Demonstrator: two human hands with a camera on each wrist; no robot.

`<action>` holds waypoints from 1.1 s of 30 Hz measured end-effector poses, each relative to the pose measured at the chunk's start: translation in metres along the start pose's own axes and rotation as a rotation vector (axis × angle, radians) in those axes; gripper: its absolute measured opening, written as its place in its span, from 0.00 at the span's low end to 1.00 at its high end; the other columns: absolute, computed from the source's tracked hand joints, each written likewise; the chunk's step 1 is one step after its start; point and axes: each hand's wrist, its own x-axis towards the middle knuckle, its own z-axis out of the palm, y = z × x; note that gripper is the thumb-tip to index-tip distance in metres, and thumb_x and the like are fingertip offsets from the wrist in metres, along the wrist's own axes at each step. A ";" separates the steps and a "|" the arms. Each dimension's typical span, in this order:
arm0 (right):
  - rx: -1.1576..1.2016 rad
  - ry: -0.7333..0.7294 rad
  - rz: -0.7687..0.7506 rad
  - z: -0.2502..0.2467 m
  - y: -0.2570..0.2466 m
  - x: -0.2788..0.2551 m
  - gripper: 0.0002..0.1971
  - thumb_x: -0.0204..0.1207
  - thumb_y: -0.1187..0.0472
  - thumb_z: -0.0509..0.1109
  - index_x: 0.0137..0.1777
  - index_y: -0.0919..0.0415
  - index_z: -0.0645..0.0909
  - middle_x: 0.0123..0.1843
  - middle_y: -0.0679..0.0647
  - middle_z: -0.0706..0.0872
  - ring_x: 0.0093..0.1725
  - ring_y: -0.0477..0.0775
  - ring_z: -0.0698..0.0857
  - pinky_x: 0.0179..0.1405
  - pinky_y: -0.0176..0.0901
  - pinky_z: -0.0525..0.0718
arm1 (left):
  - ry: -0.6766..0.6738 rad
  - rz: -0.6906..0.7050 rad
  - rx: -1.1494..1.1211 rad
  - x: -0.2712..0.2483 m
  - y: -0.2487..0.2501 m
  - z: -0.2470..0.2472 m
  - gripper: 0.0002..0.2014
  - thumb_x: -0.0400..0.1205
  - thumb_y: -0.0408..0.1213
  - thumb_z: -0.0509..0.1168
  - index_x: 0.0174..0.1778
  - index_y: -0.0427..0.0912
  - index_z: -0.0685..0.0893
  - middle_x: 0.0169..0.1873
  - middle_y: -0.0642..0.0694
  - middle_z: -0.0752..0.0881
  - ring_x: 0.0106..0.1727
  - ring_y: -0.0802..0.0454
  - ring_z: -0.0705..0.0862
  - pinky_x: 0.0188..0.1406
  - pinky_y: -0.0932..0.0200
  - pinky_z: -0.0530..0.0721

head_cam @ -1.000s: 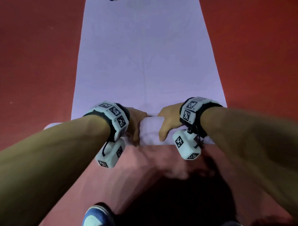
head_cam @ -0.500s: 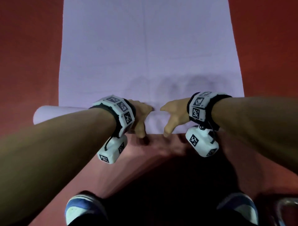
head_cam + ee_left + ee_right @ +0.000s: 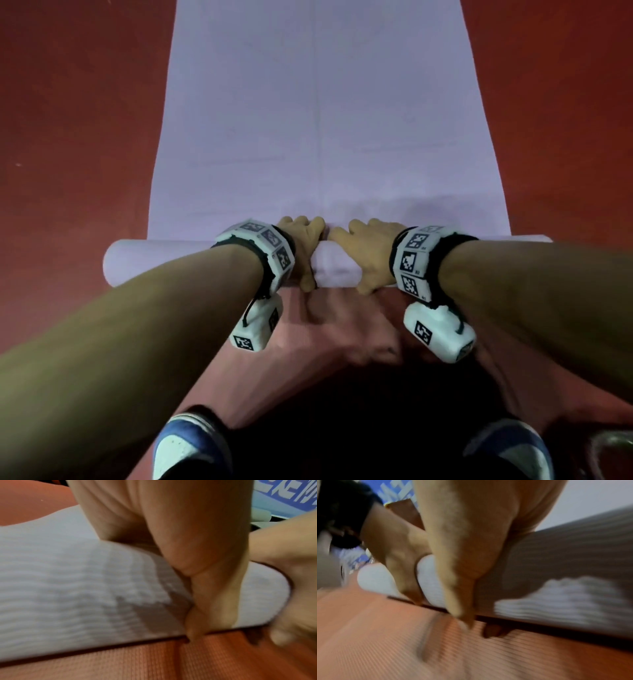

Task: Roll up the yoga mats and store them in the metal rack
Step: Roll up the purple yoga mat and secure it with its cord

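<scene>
A lilac yoga mat (image 3: 322, 120) lies flat on the red floor, stretching away from me. Its near end is wound into a roll (image 3: 154, 260) lying crosswise in the head view. My left hand (image 3: 305, 246) and right hand (image 3: 370, 253) sit side by side on the middle of the roll. Their fingers curl over its top and their thumbs press down its near side. In the left wrist view the left thumb (image 3: 205, 581) lies against the ribbed roll (image 3: 68, 588). The right wrist view shows the right hand (image 3: 471, 547) wrapped over the roll (image 3: 573, 595).
Ribbed red floor (image 3: 68, 137) surrounds the mat on all sides. My blue and white shoes (image 3: 185, 445) (image 3: 507, 448) stand just behind the roll. A curved metal bar (image 3: 613, 445) shows at the bottom right corner.
The roll has travelled forward along the mat and grown thicker. Both hands have moved with it and shifted from its near side to over its top.
</scene>
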 end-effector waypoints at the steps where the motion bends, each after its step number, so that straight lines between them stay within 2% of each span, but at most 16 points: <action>1: 0.022 -0.009 0.006 -0.003 -0.001 0.001 0.45 0.60 0.48 0.82 0.74 0.50 0.63 0.59 0.53 0.79 0.53 0.60 0.82 0.47 0.52 0.84 | 0.018 -0.006 0.006 -0.001 0.000 0.001 0.42 0.65 0.46 0.81 0.70 0.46 0.66 0.65 0.42 0.75 0.67 0.40 0.75 0.56 0.46 0.76; 5: 0.061 -0.047 -0.020 -0.025 0.003 0.005 0.38 0.64 0.53 0.81 0.72 0.52 0.68 0.58 0.55 0.85 0.54 0.58 0.86 0.49 0.45 0.82 | 0.071 -0.041 0.199 -0.014 0.000 0.003 0.46 0.64 0.61 0.79 0.72 0.56 0.61 0.62 0.51 0.79 0.60 0.42 0.85 0.45 0.53 0.75; 9: 0.126 -0.060 0.017 -0.023 0.006 0.007 0.46 0.60 0.50 0.82 0.76 0.51 0.63 0.59 0.54 0.83 0.53 0.57 0.83 0.54 0.49 0.83 | 0.040 -0.147 0.307 -0.010 0.004 -0.009 0.39 0.69 0.53 0.78 0.70 0.57 0.63 0.56 0.49 0.84 0.56 0.44 0.86 0.43 0.53 0.79; 12: 0.009 0.077 0.067 -0.017 0.009 0.003 0.56 0.54 0.40 0.82 0.80 0.45 0.54 0.68 0.54 0.73 0.65 0.60 0.75 0.60 0.57 0.79 | -0.094 -0.059 0.294 0.003 0.000 -0.013 0.27 0.75 0.45 0.76 0.67 0.51 0.73 0.51 0.52 0.82 0.48 0.52 0.82 0.42 0.62 0.77; 14: -0.050 0.104 0.055 -0.016 0.006 0.000 0.59 0.54 0.36 0.82 0.81 0.43 0.50 0.68 0.53 0.71 0.65 0.62 0.75 0.59 0.57 0.78 | -0.389 -0.083 0.593 0.004 0.003 -0.016 0.04 0.83 0.43 0.65 0.50 0.47 0.77 0.40 0.53 0.75 0.37 0.57 0.74 0.32 0.69 0.71; 15: -0.031 0.091 0.054 -0.015 0.003 -0.001 0.57 0.56 0.38 0.82 0.81 0.44 0.50 0.68 0.53 0.74 0.64 0.62 0.77 0.57 0.55 0.79 | -0.496 -0.134 0.706 0.010 0.003 -0.017 0.04 0.86 0.40 0.61 0.46 0.46 0.77 0.37 0.51 0.73 0.34 0.58 0.72 0.31 0.69 0.71; 16: -0.006 0.071 0.068 -0.015 0.001 -0.001 0.53 0.59 0.41 0.81 0.79 0.46 0.53 0.66 0.53 0.78 0.59 0.62 0.80 0.55 0.53 0.81 | -0.480 -0.116 0.567 0.013 0.002 -0.018 0.01 0.86 0.36 0.63 0.51 0.45 0.79 0.40 0.51 0.76 0.34 0.60 0.74 0.31 0.72 0.73; 18: 0.031 0.022 0.091 -0.020 0.000 0.002 0.43 0.62 0.45 0.80 0.73 0.51 0.62 0.57 0.52 0.83 0.49 0.59 0.80 0.47 0.49 0.81 | -0.262 0.030 0.054 0.013 -0.008 -0.025 0.29 0.76 0.34 0.76 0.72 0.45 0.74 0.57 0.48 0.82 0.45 0.59 0.83 0.43 0.67 0.83; 19: 0.048 -0.010 0.093 -0.025 0.002 0.005 0.38 0.62 0.45 0.80 0.69 0.52 0.66 0.52 0.50 0.82 0.46 0.57 0.79 0.44 0.47 0.79 | -0.122 0.094 -0.029 0.008 -0.015 -0.028 0.38 0.71 0.40 0.80 0.75 0.47 0.70 0.61 0.48 0.81 0.53 0.53 0.84 0.51 0.61 0.83; 21: 0.120 -0.072 0.079 -0.037 0.007 0.010 0.30 0.59 0.47 0.81 0.59 0.50 0.74 0.47 0.48 0.83 0.43 0.54 0.82 0.43 0.46 0.82 | 0.048 0.161 -0.022 0.004 -0.023 -0.024 0.42 0.62 0.54 0.83 0.69 0.52 0.69 0.57 0.50 0.76 0.59 0.49 0.79 0.56 0.53 0.79; 22: 0.186 -0.107 0.067 -0.041 0.010 0.013 0.26 0.56 0.48 0.81 0.53 0.51 0.78 0.45 0.48 0.86 0.43 0.53 0.85 0.45 0.49 0.86 | 0.019 0.162 -0.077 0.003 -0.024 -0.022 0.41 0.60 0.55 0.84 0.64 0.52 0.69 0.55 0.52 0.77 0.57 0.50 0.78 0.55 0.52 0.79; 24: 0.292 -0.217 0.063 -0.040 0.012 0.015 0.22 0.50 0.47 0.82 0.46 0.49 0.85 0.42 0.47 0.91 0.43 0.53 0.90 0.49 0.50 0.89 | -0.171 0.198 -0.264 0.002 -0.022 -0.019 0.38 0.58 0.48 0.87 0.57 0.46 0.72 0.50 0.52 0.83 0.51 0.50 0.82 0.53 0.52 0.83; 26: 0.355 -0.361 0.061 -0.029 0.006 0.012 0.22 0.51 0.47 0.84 0.46 0.45 0.85 0.43 0.45 0.92 0.44 0.50 0.91 0.52 0.48 0.89 | -0.360 0.242 -0.330 0.004 -0.021 -0.018 0.33 0.58 0.38 0.87 0.54 0.30 0.79 0.44 0.48 0.83 0.46 0.49 0.82 0.46 0.53 0.83; 28: 0.351 -0.393 0.053 -0.022 0.002 0.011 0.22 0.56 0.46 0.83 0.49 0.42 0.81 0.49 0.44 0.90 0.50 0.51 0.89 0.54 0.48 0.86 | -0.368 0.253 -0.270 0.006 -0.019 -0.017 0.28 0.61 0.33 0.85 0.53 0.29 0.83 0.43 0.43 0.84 0.46 0.46 0.82 0.45 0.54 0.84; 31: 0.173 -0.179 0.035 -0.028 -0.001 0.011 0.28 0.65 0.44 0.77 0.64 0.49 0.75 0.59 0.53 0.80 0.60 0.58 0.78 0.54 0.49 0.78 | -0.249 0.194 -0.299 0.010 -0.024 -0.031 0.23 0.67 0.34 0.83 0.57 0.41 0.85 0.45 0.49 0.86 0.49 0.51 0.85 0.41 0.64 0.86; 33: 0.097 -0.033 0.012 -0.029 -0.004 0.012 0.40 0.65 0.40 0.75 0.76 0.51 0.67 0.63 0.57 0.74 0.64 0.62 0.72 0.60 0.58 0.78 | -0.181 0.160 -0.246 0.013 -0.031 -0.039 0.24 0.69 0.40 0.81 0.59 0.47 0.83 0.48 0.50 0.84 0.52 0.50 0.83 0.41 0.64 0.80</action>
